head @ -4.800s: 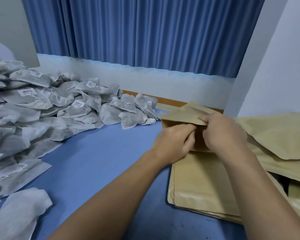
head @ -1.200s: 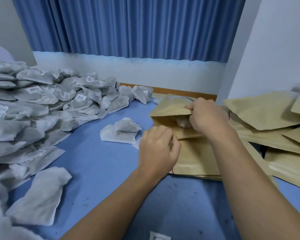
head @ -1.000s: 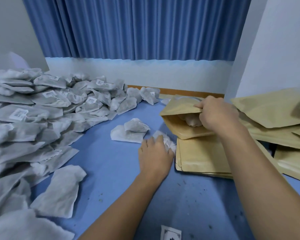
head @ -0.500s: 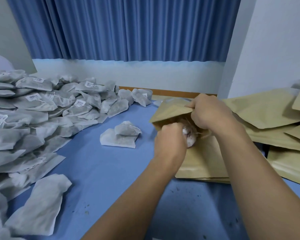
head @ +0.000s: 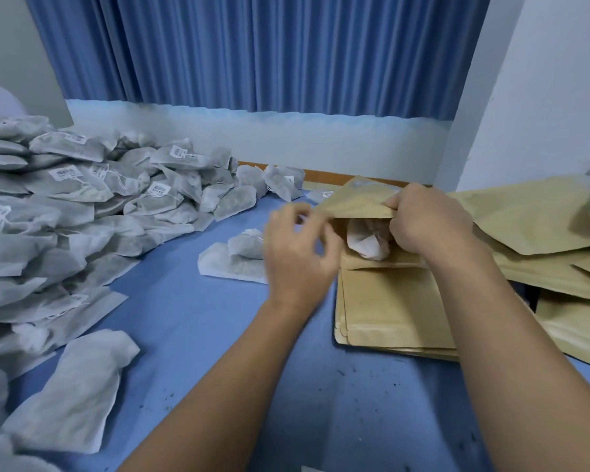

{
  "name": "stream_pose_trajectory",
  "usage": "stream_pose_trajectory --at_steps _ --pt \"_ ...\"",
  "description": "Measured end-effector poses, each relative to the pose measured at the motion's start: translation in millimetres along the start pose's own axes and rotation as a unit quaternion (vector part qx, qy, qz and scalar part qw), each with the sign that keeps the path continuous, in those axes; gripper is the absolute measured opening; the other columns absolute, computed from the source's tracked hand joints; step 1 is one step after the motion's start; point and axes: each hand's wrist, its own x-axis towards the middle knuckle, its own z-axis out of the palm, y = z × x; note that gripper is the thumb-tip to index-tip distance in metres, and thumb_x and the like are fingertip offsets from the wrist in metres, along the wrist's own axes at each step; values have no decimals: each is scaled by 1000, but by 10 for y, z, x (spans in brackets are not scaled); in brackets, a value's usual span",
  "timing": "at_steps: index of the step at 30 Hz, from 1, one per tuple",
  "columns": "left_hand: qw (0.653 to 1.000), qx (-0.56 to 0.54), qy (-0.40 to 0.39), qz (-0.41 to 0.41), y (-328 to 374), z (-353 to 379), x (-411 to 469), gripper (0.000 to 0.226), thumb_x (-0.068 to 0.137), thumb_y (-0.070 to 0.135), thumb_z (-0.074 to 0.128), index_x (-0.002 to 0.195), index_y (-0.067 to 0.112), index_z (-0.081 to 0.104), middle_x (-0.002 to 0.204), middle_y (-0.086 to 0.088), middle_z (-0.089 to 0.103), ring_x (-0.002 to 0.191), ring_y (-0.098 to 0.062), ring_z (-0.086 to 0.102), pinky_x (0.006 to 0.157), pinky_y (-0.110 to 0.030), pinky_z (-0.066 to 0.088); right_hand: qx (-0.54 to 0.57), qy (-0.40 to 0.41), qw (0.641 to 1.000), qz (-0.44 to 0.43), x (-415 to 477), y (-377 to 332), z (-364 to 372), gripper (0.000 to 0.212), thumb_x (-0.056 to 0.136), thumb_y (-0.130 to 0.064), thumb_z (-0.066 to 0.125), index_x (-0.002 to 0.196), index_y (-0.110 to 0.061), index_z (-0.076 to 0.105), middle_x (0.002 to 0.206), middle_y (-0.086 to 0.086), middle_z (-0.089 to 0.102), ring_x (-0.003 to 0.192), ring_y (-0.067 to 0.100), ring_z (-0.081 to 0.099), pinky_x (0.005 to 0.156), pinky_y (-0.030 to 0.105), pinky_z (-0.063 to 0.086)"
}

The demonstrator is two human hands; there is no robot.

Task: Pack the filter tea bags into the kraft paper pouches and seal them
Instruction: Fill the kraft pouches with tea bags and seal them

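- Blue tabletop (head: 191,335).
- Heap of filter tea bags (head: 82,206), left.
- Stack of flat kraft pouches (head: 389,308), right.
- Open kraft pouch (head: 355,202) atop the stack; right hand (head: 426,223) pinches its upper lip.
- Left hand (head: 297,253) beside the mouth, fingers (head: 300,212) loosely curled, empty.
- One tea bag (head: 365,240) sits in the mouth.

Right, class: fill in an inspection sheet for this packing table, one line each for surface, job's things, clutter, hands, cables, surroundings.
Surface: blue table top.
Job's things: open kraft pouch with a filter tea bag in its mouth, resting on a flat pouch stack; two loose tea bags beside it; large tea bag pile at left; further pouches heaped at right.
Clutter: dark specks on the near table top.
Hands: left hand loosely curled, seemingly empty, beside the pouch mouth; right hand pinches the pouch's upper lip.
Cables: nothing seen.
Surroundings: blue curtain, white wall.
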Motion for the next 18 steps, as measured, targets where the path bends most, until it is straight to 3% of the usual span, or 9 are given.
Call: stream_pose_trajectory --at_steps 2,4,5,6,8,11,14,16,18 --pt "989 84 5 -120 -195 -87 113 22 85 20 61 104 19 73 109 -7 59 99 -30 55 83 -40 40 -4 7 1000 2 9 7 5 43 88 -10 56 126 -28 63 119 9 62 105 36 59 78 35 45" --pt "940 190 -143 -245 -471 -191 91 38 90 32 59 128 26 61 135 -10 50 126 -32 45 99 -45 34 -4 11 1000 0 10 25 -11 46 88 -9 53 129 -28 61 121 9 61 108 36 58 80 35 47" --pt "909 217 -216 -283 -599 -248 35 43 93 37 58 134 27 54 139 -12 49 131 -32 42 103 -45 34 -3 10 1000 1 9 31 -20 46 89 -9 52 130 -28 61 122 9 61 108 35 58 81 36 47" --pt "890 215 -260 -306 -698 -300 -8 45 94 38 58 136 26 51 134 -13 55 127 -33 46 102 -45 37 -3 9 1000 2 8 36 -27 46 89 -9 52 130 -28 60 123 8 60 109 35 58 82 36 48" --pt "907 170 -220 -317 -744 -321 -33 46 94 29 60 138 22 46 114 -14 65 112 -36 55 96 -47 43 -5 7 1000 4 10 43 -33 47 88 -9 52 130 -29 61 121 8 61 108 35 58 84 37 49" --pt "951 142 -80 -261 -536 -280 8 50 93 21 62 140 20 44 94 -8 65 96 -34 58 93 -49 43 -4 7 1000 4 8 48 -30 50 87 -7 51 129 -31 61 119 6 62 106 35 58 85 39 50" --pt "993 -11 -5 -117 -243 -265 -11 41 88 27 72 124 10 61 88 -8 65 78 -31 60 76 -42 49 3 11 1000 7 10 53 -21 51 88 -7 51 131 -32 60 122 6 61 108 35 58 85 39 50" --pt "996 -89 4 -9 -17 -234 -83 33 84 26 75 110 7 69 78 -7 62 61 -26 56 62 -38 51 0 10 1000 7 10 58 -30 50 88 -7 51 129 -33 61 122 6 60 108 35 58 84 38 49" --pt "990 -104 -45 82 202 -182 -209 28 82 28 74 103 9 72 73 -5 59 59 -23 54 54 -36 50 4 6 1000 3 -1 50 -48 48 88 -8 51 128 -33 62 124 7 60 110 36 58 87 39 50"
